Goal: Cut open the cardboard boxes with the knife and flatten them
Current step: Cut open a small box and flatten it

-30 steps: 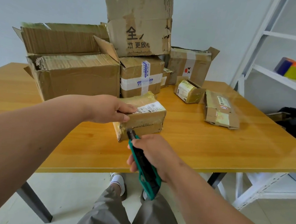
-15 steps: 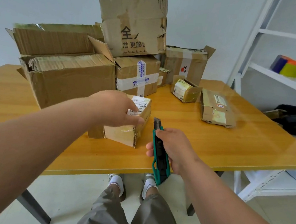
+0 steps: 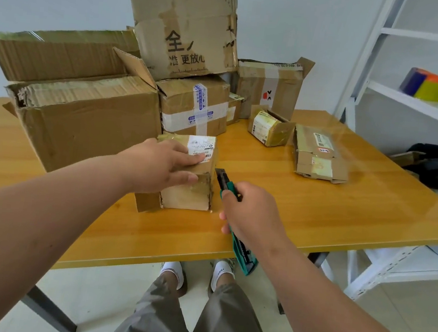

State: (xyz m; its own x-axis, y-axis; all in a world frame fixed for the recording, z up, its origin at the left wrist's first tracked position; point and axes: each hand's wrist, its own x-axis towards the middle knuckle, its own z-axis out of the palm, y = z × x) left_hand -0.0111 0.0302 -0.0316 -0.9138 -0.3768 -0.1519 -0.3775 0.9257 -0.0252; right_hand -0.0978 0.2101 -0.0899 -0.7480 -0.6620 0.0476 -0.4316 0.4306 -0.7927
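A small brown cardboard box (image 3: pixel 188 173) with a white shipping label on top stands on the glossy orange-brown wooden table (image 3: pixel 315 216), near its front edge. The left hand (image 3: pixel 164 165) rests on the box from the left, fingers stretched flat across the top and over the label, thumb pressed against the near face. Just right of the box, the right hand (image 3: pixel 250 212) is curled tightly round a green and black utility knife (image 3: pixel 229 194); the knife's dark tip points up and away, sitting just beside the box's right edge, and whether it touches the cardboard cannot be told. The knife's green tail sticks out below the hand, past the table edge.

Behind the small box, a large open brown carton (image 3: pixel 81 124) with raised flaps sits at the left, a taped medium box (image 3: pixel 194 106) with blue-printed tape lies directly behind, and a tall worn carton with black printed characters (image 3: pixel 184 24) stands on top of it. Further right are an open box with a red mark (image 3: pixel 269 90), a small yellow-labelled box (image 3: pixel 269 126) on its side, and a flattened cardboard piece (image 3: pixel 319 154), well apart from the hands. A white metal shelf rack (image 3: pixel 382 88) stands at the right.
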